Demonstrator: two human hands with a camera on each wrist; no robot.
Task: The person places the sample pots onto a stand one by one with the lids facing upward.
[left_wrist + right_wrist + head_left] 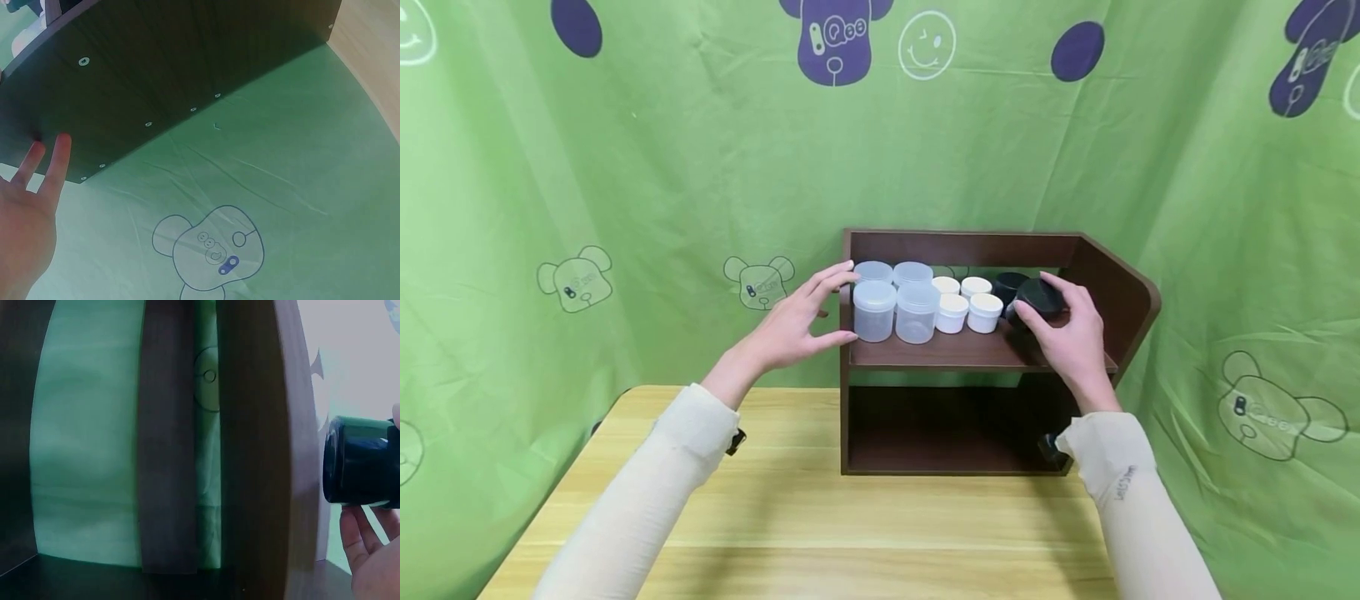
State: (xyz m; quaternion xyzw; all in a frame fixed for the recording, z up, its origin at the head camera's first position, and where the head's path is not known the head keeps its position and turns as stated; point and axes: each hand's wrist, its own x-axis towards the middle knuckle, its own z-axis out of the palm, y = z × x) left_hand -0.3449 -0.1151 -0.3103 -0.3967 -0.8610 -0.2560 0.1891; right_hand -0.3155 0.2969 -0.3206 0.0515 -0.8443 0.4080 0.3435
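My right hand [1078,342] grips a black lidded jar [1040,298] between thumb and fingers at the right end of the upper shelf. In the right wrist view the same jar [357,461] shows glossy black, its base beyond the shelf's edge. Just behind it stands another black jar [1009,282], partly hidden. At the shelf's left side my left hand [786,323] has its fingers spread, fingertips by the side panel [125,81]. Nearest to it are several frosted clear jars [874,315] in two rows. Small white jars [952,315] fill the middle.
The dark brown two-tier shelf unit [940,357] stands on a light wooden table [850,525]. Its right wall [1116,287] rises close beside my right hand. A green patterned cloth [715,150] hangs behind and along both sides.
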